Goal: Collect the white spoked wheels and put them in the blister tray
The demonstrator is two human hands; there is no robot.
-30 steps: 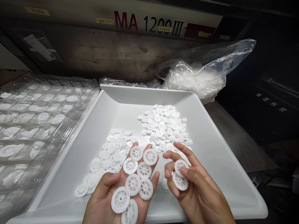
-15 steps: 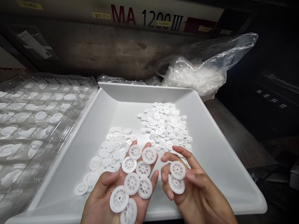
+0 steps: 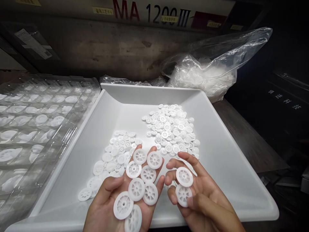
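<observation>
Eight white spoked wheels point(image 3: 136, 189) lie on my left hand point(image 3: 140, 203), between 6 and 7 o'clock, with 12 at the far side. Its palm faces up; the fingers are extended and wide open, supporting the wheels without gripping. Two more wheels point(image 3: 184, 177) sit in my right hand point(image 3: 199, 187) at 5 o'clock. Its fingers are half-curled, and the thumb bears on the edge of the lower wheel.

Handling guidance, in my judgement:
1. Hold the left palm level. The loose wheels have nothing above to retain them; the one at the heel of the palm looks most liable to slide.
2. Apply light thumb pressure at the rim only, leaving the spokes in view.
3. Hold the hands just apart, above the white bin point(image 3: 222, 154), so a dropped wheel lands inside.
4. Do not let the piles mix: one pile point(image 3: 111, 158) lies at 8 o'clock, the other point(image 3: 172, 129) near centre, towards 4.

Outside the bin, a clear compartment tray point(image 3: 77, 129) with white pieces stands at 9 o'clock, a clear bag point(image 3: 205, 77) at 2, and a machine panel marked MA 1200III point(image 3: 145, 11) at 12.
</observation>
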